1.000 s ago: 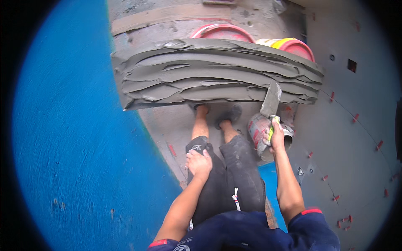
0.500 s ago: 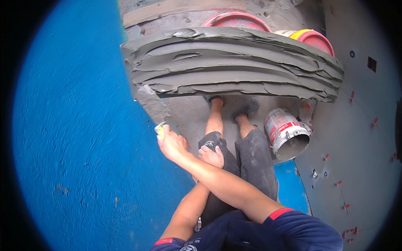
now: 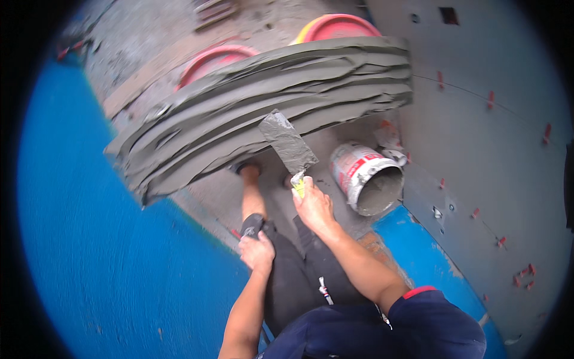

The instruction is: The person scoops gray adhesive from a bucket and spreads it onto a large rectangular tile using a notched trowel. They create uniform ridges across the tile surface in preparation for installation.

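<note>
- grey mortar-coated slab [image 3: 209,128] up front in the head view, looking covered end to end; ridges rough, any smoothing apparently not done.
- right hand [image 3: 315,206] wrapped round the yellow-green handle of a trowel [image 3: 290,143]; blade smeared grey, overlapping the slab's near edge, contact impossible to tell.
- left hand [image 3: 258,252] at the left knee, fingers curled; pinching cloth or merely resting, cannot tell.
- just right of the legs, crowding the footing: tilted bucket [image 3: 347,167], white and red.
- behind the slab, partly hidden: red round lids [image 3: 341,27].
- far left, blue surface [image 3: 107,239]; right, grey wall [image 3: 478,149], dotted with red clips [image 3: 490,100].
</note>
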Tool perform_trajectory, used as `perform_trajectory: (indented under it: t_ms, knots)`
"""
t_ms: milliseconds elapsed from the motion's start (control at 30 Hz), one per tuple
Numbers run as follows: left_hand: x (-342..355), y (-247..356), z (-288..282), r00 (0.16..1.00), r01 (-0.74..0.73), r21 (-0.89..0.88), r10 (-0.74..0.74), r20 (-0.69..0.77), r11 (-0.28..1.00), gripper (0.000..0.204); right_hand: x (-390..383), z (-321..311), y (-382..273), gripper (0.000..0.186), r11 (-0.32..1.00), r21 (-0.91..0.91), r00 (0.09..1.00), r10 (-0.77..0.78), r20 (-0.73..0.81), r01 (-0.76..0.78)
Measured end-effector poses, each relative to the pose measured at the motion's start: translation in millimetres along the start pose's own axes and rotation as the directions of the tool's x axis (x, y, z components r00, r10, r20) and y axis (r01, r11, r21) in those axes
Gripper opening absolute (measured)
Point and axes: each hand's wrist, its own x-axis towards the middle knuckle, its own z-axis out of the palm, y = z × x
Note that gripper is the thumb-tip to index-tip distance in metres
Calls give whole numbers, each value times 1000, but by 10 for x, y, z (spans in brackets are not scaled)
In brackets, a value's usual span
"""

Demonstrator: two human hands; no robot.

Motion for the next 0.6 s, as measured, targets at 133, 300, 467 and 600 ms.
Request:
perform_trajectory:
  t_ms: [133,300,467,600]
  knots:
    - [-74,106,3,999,-26,62,29,-42,998,61,331,-636,977,41,998,-57,978,-15,-206,3]
    - [-134,200,70,993,-32,102,43,-108,994,61,861,-1410,1987,43,993,-3,912,110,-394,-121]
    - [-202,289,101,990,-27,146,47,-134,989,61,1223,-1933,2603,45,968,97,835,251,-490,-233]
    - [-233,363,123,986,-8,183,39,-164,983,60,1579,-2008,3036,48,964,217,804,249,-540,-153]
